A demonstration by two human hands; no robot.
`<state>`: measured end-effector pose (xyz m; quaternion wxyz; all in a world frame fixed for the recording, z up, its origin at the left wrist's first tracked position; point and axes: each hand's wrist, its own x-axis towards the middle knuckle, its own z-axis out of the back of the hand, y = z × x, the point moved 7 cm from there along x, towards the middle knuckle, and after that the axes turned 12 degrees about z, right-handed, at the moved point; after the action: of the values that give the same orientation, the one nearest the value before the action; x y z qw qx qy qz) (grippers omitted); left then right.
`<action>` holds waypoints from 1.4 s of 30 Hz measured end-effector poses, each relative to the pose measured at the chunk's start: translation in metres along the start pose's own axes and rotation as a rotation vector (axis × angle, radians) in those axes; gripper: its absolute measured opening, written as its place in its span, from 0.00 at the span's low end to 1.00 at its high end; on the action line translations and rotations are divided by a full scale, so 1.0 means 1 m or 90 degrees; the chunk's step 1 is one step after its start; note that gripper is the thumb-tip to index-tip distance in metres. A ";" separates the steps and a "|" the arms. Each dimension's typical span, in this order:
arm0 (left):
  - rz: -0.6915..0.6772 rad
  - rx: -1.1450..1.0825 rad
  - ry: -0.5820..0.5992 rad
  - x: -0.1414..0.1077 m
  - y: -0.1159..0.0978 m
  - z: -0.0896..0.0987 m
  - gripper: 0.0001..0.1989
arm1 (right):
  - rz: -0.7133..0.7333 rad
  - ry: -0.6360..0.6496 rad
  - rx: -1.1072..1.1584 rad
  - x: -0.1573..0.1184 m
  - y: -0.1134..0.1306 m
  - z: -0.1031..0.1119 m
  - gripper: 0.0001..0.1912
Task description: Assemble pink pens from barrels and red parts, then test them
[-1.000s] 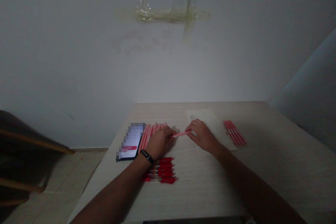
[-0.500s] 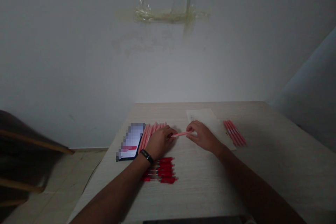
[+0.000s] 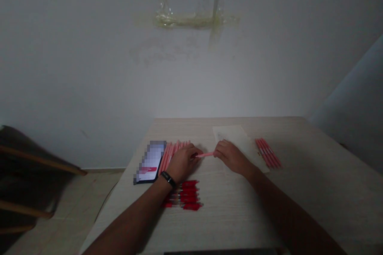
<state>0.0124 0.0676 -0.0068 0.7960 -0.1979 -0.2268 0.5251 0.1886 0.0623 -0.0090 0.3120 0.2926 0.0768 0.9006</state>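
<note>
A pink pen (image 3: 205, 154) lies level between my hands, one end in my left hand (image 3: 183, 163) and the other in my right hand (image 3: 231, 157). My left hand rests just above a row of pink pens (image 3: 172, 153) side by side on the table, and a black band circles its wrist. A stack of red pens (image 3: 182, 195) lies nearer me, below that hand. My right hand sits at the edge of a sheet of paper (image 3: 230, 135).
A phone (image 3: 151, 161) with a blurred screen lies left of the pink row. A small bundle of pink pens (image 3: 267, 152) lies at the right on the pale wood table (image 3: 323, 159). Beyond the table's left edge stands a dark chair (image 3: 26, 155); a wall rises behind.
My right hand has slid slightly left along the pink pen, so less of the pen shows between my hands. My left hand has barely moved.
</note>
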 end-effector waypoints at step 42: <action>-0.008 0.022 -0.015 -0.002 -0.008 0.008 0.05 | 0.027 -0.030 -0.022 0.002 0.008 0.005 0.12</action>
<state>0.0132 0.0634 0.0036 0.8000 -0.1764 -0.2279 0.5263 0.1857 0.0565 -0.0017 0.2999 0.3100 0.0475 0.9010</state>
